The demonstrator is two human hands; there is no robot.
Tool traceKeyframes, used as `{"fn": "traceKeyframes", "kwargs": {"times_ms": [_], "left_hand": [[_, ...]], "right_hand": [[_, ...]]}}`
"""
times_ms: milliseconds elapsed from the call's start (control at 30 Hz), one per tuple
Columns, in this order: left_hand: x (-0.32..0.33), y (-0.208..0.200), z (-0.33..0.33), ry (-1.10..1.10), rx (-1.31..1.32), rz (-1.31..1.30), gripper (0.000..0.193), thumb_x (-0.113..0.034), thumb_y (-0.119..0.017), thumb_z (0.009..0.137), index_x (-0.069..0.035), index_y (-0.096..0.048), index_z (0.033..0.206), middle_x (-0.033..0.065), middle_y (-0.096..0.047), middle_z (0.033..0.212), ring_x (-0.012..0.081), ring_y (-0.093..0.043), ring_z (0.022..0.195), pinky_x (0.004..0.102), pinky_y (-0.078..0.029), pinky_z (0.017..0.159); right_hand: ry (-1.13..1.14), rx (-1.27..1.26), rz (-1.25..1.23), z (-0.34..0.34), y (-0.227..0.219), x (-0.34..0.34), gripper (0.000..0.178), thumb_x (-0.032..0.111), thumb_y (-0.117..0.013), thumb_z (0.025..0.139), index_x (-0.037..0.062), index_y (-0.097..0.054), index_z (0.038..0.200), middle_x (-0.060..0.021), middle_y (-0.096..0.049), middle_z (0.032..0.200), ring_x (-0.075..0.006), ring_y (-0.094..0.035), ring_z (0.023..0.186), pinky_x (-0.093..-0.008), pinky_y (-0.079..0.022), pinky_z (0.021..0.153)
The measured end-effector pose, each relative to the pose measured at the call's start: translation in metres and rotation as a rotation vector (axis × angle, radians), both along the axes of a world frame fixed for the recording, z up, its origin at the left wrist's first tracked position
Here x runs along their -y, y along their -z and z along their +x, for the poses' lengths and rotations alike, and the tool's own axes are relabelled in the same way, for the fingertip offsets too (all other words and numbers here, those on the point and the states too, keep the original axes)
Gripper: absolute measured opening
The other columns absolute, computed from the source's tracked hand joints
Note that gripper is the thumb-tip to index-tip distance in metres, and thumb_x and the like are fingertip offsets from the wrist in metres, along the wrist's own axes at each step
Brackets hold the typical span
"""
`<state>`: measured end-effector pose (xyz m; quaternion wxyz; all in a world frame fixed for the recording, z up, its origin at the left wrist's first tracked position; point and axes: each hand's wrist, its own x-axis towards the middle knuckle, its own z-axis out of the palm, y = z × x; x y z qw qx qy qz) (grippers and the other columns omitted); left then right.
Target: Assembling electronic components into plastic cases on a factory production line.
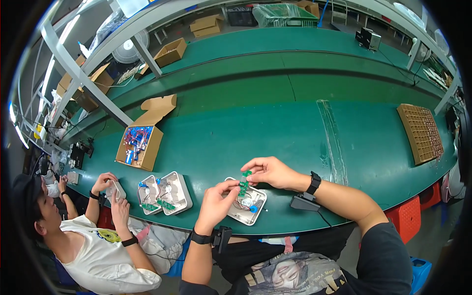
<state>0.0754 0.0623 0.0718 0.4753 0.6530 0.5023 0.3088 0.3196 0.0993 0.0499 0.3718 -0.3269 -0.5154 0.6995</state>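
Between my two hands is a small green circuit board (243,189), pinched by the fingers of both. My left hand (216,201) grips it from the left, and my right hand (274,173) holds its upper end from the right. Just beneath lies an open white plastic housing (258,212) with wires, a round part and a blue cylindrical part (253,209) inside. To the left, two more white housings (183,200) stand side by side, with green circuit boards (168,204) and wires in them.
A cardboard box (150,152) of blue wired parts stands open at the left. A divided cardboard tray (424,133) lies far right on the green table (255,128). At my left a co-worker (93,241) handles a white housing (115,191). Red stools (405,219) stand at the right.
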Motion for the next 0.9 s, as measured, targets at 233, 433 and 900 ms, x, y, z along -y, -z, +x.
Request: {"fn": "traceKeyframes", "kwargs": {"times_ms": [233, 433, 900], "left_hand": [[0.001, 0.002, -0.01, -0.013, 0.123, -0.043, 0.025, -0.008, -0.069, 0.1, 0.002, -0.073, 0.123, 0.0148, -0.077, 0.107, 0.0185, -0.075, 0.093, 0.0305, -0.058, 0.085], [-0.003, -0.012, -0.003, 0.009, -0.053, 0.205, 0.025, -0.003, -0.074, 0.092, -0.003, -0.077, 0.117, 0.0113, -0.075, 0.105, 0.0242, -0.072, 0.1, 0.0343, -0.057, 0.092], [-0.027, 0.004, -0.036, 0.139, -0.222, 0.476, 0.019, -0.006, -0.082, 0.086, 0.0, -0.074, 0.102, 0.0129, -0.074, 0.105, 0.0312, -0.069, 0.101, 0.0402, -0.055, 0.089]], "right_hand": [[-0.043, -0.064, -0.063, -0.006, 0.008, -0.01, 0.035, 0.002, -0.07, 0.101, -0.002, -0.063, 0.135, -0.007, -0.073, 0.105, -0.0118, -0.071, 0.097, -0.0275, -0.06, 0.086], [-0.052, 0.063, 0.015, -0.015, 0.007, -0.015, 0.036, 0.003, -0.069, 0.102, -0.0029, -0.063, 0.136, -0.0104, -0.072, 0.114, -0.0121, -0.071, 0.097, -0.0271, -0.059, 0.089], [-0.176, 0.476, 0.887, 0.019, -0.024, 0.026, 0.039, 0.024, -0.078, 0.096, 0.005, -0.071, 0.129, -0.0105, -0.072, 0.12, -0.0287, -0.067, 0.111, -0.0422, -0.053, 0.098]]}}
